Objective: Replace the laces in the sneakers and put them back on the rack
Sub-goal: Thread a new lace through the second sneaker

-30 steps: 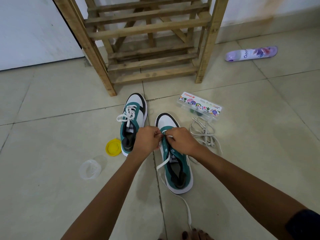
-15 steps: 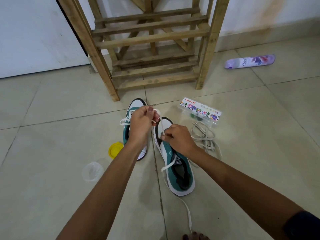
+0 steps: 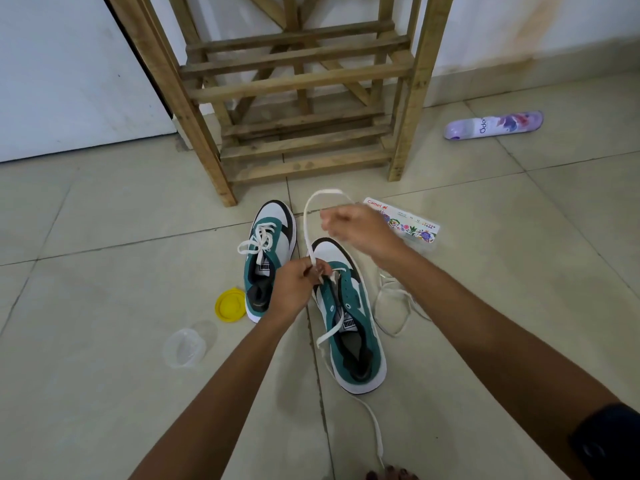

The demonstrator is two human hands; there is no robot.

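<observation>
Threading a white lace [image 3: 306, 223] through the right-side sneaker [image 3: 349, 317] on the tiled floor [image 3: 104, 375].

Left hand [image 3: 294, 289] pinches the lace just above the sneaker's front eyelets, fingers curled round it. Right hand [image 3: 356, 226] is raised and blurred, with the lace arching up to it in a loop; its fingers look curled on the lace, though the blur hides the exact grip. The lace's other end trails off the sneaker toward the viewer. A second sneaker [image 3: 268, 258], already laced, sits just left of the first. Both lie in front of the wooden rack [image 3: 298, 84]. Old laces [image 3: 394, 306] lie right of the sneaker, near a printed box [image 3: 412, 226]. A yellow lid [image 3: 230, 303] and clear cup [image 3: 185, 348] lie left; a spray can [image 3: 495, 124] lies far right.
</observation>
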